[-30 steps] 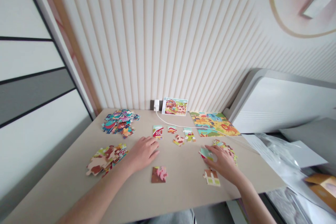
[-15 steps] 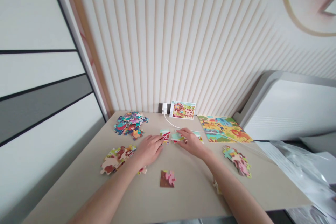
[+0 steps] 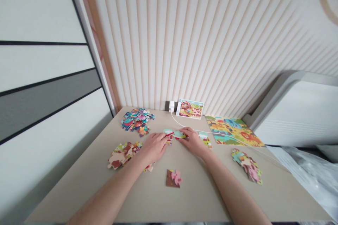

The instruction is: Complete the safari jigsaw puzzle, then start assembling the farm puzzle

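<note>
My left hand (image 3: 155, 146) has its fingertips on the lower left of a puzzle piece (image 3: 168, 132) with a red barn, holding it against the table. My right hand (image 3: 192, 142) grips a green and pale blue puzzle piece (image 3: 179, 134) between thumb and fingers. This piece lies close to the barn piece's right side; whether they interlock I cannot tell. Just right of my right hand lies a piece with a red vehicle (image 3: 204, 138). A brown and pink corner section (image 3: 173, 179) lies nearer me, between my forearms.
Puzzle piles lie at back left (image 3: 137, 121), left (image 3: 120, 156), partly behind my forearm, and right (image 3: 248, 167). A farm picture card (image 3: 190, 109) leans on the wall. A white cable (image 3: 178, 122) runs from a charger (image 3: 171, 106) across an animal picture sheet (image 3: 235, 130).
My right hand has brought its piece closer to the barn piece and laid it flatter. My left hand stays at the barn piece. The camera view has shifted slightly.
</note>
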`<action>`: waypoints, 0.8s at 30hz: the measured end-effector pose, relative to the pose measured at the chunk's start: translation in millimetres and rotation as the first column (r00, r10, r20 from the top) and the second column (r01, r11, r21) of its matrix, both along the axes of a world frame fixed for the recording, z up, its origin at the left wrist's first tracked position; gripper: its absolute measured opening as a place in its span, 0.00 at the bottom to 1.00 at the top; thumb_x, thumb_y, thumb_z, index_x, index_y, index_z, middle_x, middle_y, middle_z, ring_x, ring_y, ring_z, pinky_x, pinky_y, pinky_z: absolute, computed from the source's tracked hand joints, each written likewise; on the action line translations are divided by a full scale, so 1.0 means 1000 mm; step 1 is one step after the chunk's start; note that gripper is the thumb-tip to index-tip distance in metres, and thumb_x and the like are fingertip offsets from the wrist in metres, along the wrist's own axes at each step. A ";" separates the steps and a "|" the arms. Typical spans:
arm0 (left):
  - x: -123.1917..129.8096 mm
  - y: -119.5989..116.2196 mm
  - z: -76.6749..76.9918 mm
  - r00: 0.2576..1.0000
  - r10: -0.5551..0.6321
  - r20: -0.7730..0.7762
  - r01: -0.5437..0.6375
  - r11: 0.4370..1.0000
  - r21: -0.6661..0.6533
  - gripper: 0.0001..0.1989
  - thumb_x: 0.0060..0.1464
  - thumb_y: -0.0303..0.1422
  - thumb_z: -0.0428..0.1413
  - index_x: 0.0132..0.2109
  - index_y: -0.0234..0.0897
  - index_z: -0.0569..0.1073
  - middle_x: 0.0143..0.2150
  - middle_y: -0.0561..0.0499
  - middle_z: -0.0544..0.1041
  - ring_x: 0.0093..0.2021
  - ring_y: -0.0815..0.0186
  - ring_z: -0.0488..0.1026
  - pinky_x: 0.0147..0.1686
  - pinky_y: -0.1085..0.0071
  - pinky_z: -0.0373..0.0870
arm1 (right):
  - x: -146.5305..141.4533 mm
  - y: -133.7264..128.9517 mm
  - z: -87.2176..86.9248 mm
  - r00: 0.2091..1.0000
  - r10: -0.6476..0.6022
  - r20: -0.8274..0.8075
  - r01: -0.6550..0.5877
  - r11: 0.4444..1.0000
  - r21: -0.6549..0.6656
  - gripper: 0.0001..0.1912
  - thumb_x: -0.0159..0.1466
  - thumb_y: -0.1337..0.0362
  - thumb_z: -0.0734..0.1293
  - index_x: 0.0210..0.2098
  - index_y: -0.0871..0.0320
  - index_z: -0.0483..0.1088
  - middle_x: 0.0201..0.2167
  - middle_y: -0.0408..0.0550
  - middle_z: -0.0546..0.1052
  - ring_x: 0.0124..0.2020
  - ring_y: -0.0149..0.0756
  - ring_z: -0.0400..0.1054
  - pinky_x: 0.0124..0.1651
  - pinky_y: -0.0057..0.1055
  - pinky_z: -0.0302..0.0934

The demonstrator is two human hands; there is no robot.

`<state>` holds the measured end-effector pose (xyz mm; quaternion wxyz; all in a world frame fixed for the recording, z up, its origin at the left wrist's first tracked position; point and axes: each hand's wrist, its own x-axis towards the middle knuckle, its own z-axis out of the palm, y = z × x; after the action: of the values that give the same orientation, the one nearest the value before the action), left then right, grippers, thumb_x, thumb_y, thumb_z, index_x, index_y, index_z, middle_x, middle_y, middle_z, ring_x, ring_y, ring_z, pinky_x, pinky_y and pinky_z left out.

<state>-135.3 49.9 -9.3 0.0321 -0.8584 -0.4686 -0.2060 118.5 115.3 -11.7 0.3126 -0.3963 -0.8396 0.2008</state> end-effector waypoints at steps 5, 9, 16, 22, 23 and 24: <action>-0.001 0.000 -0.002 1.000 0.002 0.005 -0.002 1.000 -0.007 0.15 0.66 0.28 0.52 0.56 0.41 0.76 0.52 0.44 0.78 0.52 0.56 0.76 0.57 0.58 0.70 | 0.001 -0.003 -0.003 1.000 -0.010 0.007 0.010 1.000 -0.003 0.20 0.65 0.61 0.72 0.57 0.51 0.75 0.54 0.52 0.74 0.54 0.42 0.72 0.60 0.40 0.67; 0.000 0.000 -0.001 1.000 -0.004 0.002 0.004 1.000 -0.014 0.14 0.66 0.28 0.51 0.55 0.39 0.76 0.53 0.43 0.78 0.53 0.55 0.75 0.58 0.56 0.70 | 0.003 -0.005 -0.004 1.000 -0.018 0.009 0.018 0.999 0.031 0.21 0.66 0.59 0.72 0.58 0.51 0.74 0.55 0.52 0.74 0.56 0.43 0.71 0.61 0.41 0.66; 0.000 0.000 -0.001 1.000 -0.021 0.003 0.021 1.000 -0.023 0.15 0.67 0.28 0.50 0.56 0.38 0.75 0.53 0.43 0.78 0.54 0.55 0.75 0.58 0.56 0.70 | 0.014 -0.001 -0.007 0.999 -0.026 0.032 0.024 0.998 0.066 0.24 0.66 0.57 0.72 0.60 0.52 0.73 0.58 0.55 0.74 0.60 0.47 0.68 0.65 0.46 0.63; -0.001 0.001 -0.003 1.000 -0.015 0.010 0.015 1.000 -0.026 0.14 0.67 0.29 0.50 0.55 0.39 0.76 0.53 0.43 0.78 0.53 0.55 0.76 0.58 0.56 0.71 | 0.016 -0.004 -0.003 0.997 -0.007 0.070 0.000 0.994 0.109 0.22 0.65 0.56 0.73 0.57 0.53 0.75 0.55 0.54 0.78 0.57 0.47 0.70 0.62 0.46 0.64; -0.001 0.001 -0.003 1.000 -0.013 0.011 0.014 1.000 -0.026 0.15 0.67 0.28 0.50 0.55 0.39 0.76 0.53 0.43 0.78 0.54 0.55 0.75 0.58 0.56 0.70 | 0.018 -0.005 -0.001 0.997 -0.005 0.078 -0.004 0.994 0.106 0.22 0.65 0.56 0.73 0.57 0.52 0.75 0.54 0.53 0.79 0.56 0.47 0.71 0.61 0.45 0.65; -0.001 0.001 -0.003 1.000 -0.012 0.014 0.013 1.000 -0.026 0.15 0.67 0.28 0.50 0.55 0.39 0.76 0.54 0.43 0.78 0.54 0.55 0.75 0.59 0.57 0.70 | 0.021 -0.006 0.002 0.996 -0.008 0.084 -0.001 0.995 0.101 0.22 0.64 0.56 0.74 0.57 0.52 0.75 0.53 0.53 0.79 0.55 0.47 0.71 0.60 0.45 0.65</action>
<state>-136.2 50.7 -12.7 0.0164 -0.8603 -0.4661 -0.2058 139.4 109.2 -10.2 0.2971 -0.3894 -0.8604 0.1407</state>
